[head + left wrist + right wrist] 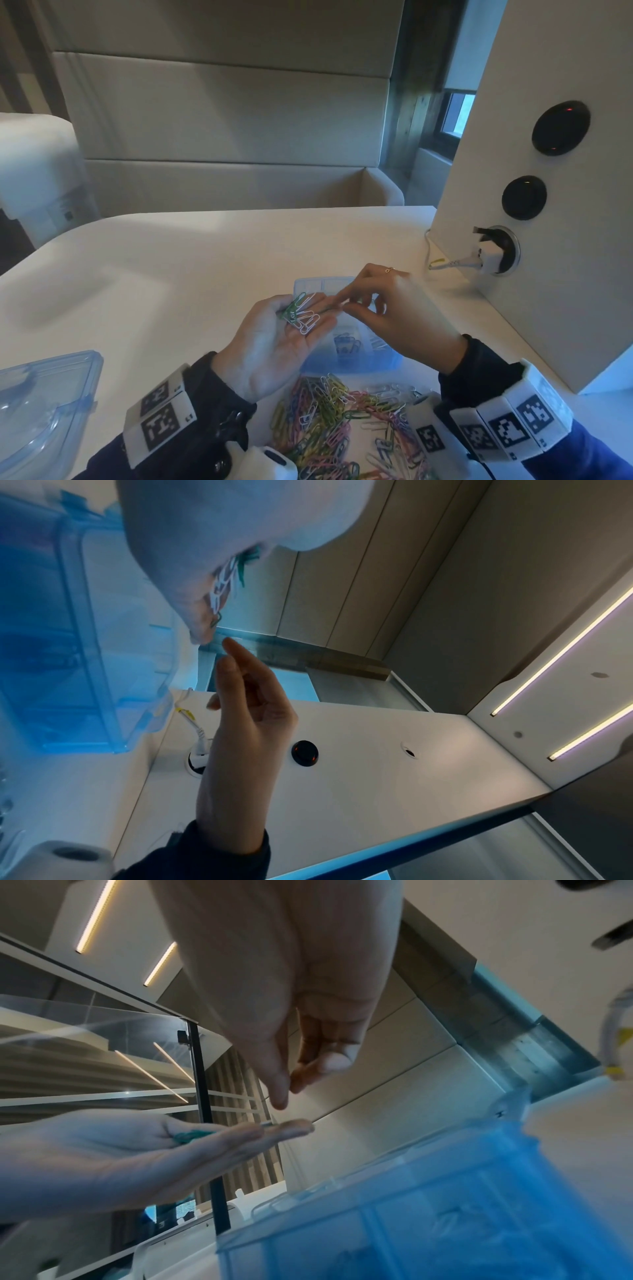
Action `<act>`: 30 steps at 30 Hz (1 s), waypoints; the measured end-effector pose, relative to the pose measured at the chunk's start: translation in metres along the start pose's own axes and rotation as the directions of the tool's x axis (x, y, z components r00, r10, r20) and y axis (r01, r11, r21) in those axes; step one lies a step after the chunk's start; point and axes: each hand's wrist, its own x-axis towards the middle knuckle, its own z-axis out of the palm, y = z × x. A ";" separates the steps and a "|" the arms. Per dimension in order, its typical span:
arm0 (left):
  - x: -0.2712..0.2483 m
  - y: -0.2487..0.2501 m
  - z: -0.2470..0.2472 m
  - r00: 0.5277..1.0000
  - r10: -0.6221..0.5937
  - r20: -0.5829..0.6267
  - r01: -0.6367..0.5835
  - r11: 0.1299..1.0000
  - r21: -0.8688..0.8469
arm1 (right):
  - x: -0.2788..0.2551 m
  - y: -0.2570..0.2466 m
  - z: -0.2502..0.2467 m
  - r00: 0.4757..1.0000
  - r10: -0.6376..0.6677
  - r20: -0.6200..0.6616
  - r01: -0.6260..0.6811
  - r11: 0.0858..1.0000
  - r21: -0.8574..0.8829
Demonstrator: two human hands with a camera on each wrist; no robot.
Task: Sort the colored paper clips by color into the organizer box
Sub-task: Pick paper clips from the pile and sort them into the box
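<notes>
My left hand (270,342) lies palm up over the near half of the organizer box (387,363), fingers straight and close together, not curled. On the fingers and upper palm rest a few green clips (294,306) and white clips (308,322); the green ones toward the thumb side, the white ones nearer the fingertips.

My right hand (397,308) is above the box, just beside the left fingertips. Index finger (337,297) reaches toward the clips; thumb tip close under it, the other fingers loosely bent. In the right wrist view thumb and forefinger stand apart with a small gap, nothing seen between them. Whether the index touches a clip, I cannot tell.

Box: translucent blue, divided into compartments, on the white table (171,274). One near compartment holds dark blue clips (346,344); the next one to the right holds pale clips, colour unclear.

Mixed pile of clips (335,421) on the table, nearer to me than the box, between my wrists.

Blue lid (44,404) at the far left edge, well apart from the box
</notes>
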 end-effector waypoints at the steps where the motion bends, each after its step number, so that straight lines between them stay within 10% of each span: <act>1: -0.001 -0.001 0.001 1.000 -0.009 0.011 0.009 1.000 0.010 | 0.001 -0.001 0.002 1.000 -0.020 0.017 0.020 1.000 0.012; 18: 0.000 -0.006 -0.001 0.995 -0.078 0.057 0.076 0.996 0.046 | 0.003 -0.013 0.008 0.997 -0.053 -0.057 0.062 0.985 0.161; 30: -0.006 -0.020 0.008 0.996 0.023 0.087 -0.026 0.999 0.028 | 0.002 -0.033 0.012 0.975 0.207 0.081 -0.222 0.914 0.339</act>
